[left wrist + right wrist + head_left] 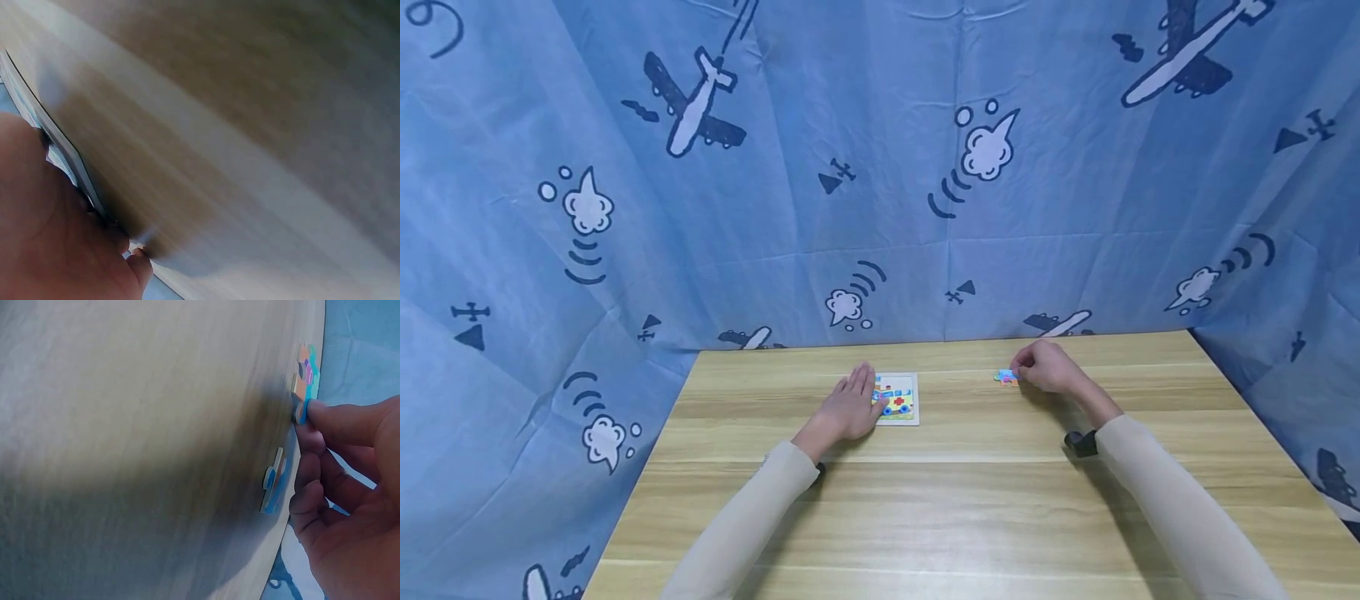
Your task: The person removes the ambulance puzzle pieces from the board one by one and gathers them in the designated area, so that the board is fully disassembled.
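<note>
A jigsaw puzzle (pixel 898 402) with a picture of an ambulance sits in a pale frame (pixel 917 398) on the table. My left hand (pixel 848 408) rests flat over the left side of it, fingers extended, hiding that part. To the right, my right hand (pixel 1047 367) pinches a colourful jigsaw piece (pixel 307 376) by its blue edge, between thumb and forefinger. Orange, pink and green show on this piece. In the right wrist view a second jigsaw piece (pixel 273 482), with a blue knob, lies on the table below the curled fingers.
The wood-grain table (pixel 940 517) ends at a blue curtain (pixel 887 183) printed with planes and clouds, which also hangs along both sides. A dark wrist strap (pixel 1081 443) shows at the right sleeve.
</note>
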`<state>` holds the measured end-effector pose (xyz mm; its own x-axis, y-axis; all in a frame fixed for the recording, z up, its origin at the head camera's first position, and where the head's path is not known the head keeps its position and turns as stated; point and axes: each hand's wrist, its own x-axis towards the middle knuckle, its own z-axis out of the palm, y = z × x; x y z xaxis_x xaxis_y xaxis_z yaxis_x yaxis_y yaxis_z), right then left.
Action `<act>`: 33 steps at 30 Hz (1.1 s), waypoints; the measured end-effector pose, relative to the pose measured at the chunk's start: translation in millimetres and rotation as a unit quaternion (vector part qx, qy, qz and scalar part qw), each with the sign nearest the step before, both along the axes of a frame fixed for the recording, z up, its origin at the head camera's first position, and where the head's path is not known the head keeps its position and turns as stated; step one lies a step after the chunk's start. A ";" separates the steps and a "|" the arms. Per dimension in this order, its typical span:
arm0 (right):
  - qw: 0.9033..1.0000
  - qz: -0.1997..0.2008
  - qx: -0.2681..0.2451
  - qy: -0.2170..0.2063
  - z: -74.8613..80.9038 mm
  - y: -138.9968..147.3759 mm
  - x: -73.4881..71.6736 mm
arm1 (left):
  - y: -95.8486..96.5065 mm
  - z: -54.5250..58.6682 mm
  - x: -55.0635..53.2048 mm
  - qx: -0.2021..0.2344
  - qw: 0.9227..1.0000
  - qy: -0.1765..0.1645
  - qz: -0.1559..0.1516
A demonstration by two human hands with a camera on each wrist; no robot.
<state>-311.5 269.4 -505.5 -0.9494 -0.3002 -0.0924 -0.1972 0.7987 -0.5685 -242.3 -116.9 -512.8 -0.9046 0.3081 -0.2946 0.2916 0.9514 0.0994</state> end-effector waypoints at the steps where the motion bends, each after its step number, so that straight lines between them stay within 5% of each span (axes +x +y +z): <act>1: 1.000 -0.001 0.005 0.000 -0.4 -0.3 -0.5 | -0.1 -0.3 -0.2 0.001 1.000 0.001 0.000; 33: 0.998 0.023 0.052 0.035 -1.8 -4.6 -1.7 | -1.5 0.1 0.0 0.001 1.000 0.009 -0.003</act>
